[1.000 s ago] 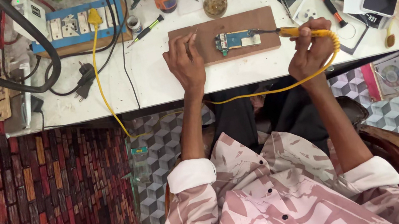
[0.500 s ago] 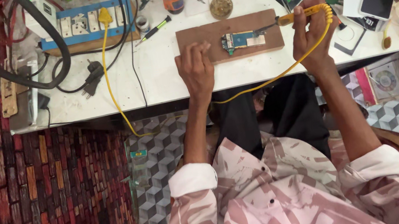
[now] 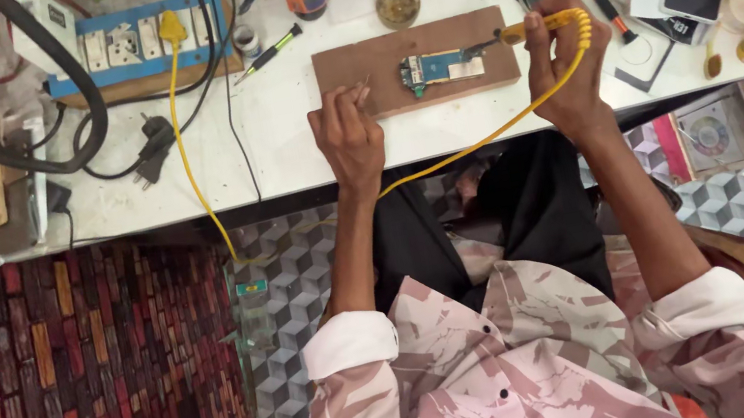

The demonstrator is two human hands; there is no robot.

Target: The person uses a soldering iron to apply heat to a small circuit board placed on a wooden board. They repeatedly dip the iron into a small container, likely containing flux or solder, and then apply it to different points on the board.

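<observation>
On the brown wooden board (image 3: 416, 63) at the white bench's (image 3: 304, 155) near edge lies a small blue circuit board (image 3: 441, 68), and the right hand (image 3: 572, 68) is clamped around a yellow-handled soldering iron (image 3: 542, 24) whose tip now reaches toward the board's right end. Compared with a second ago, the iron has swung closer to the circuit. The left hand (image 3: 347, 138), fingers pinched together on a thin wire or stick, has shifted slightly toward it, suggesting the joint is about to be worked.

A matt brown wooden board (image 3: 414, 63) lies on the smooth white tabletop (image 3: 284, 153) under a small circuit board (image 3: 441, 68) with shiny metal parts, while the soldering iron (image 3: 542, 25) has a glossy yellow plastic handle and a smooth yellow cable (image 3: 471, 145).
</observation>
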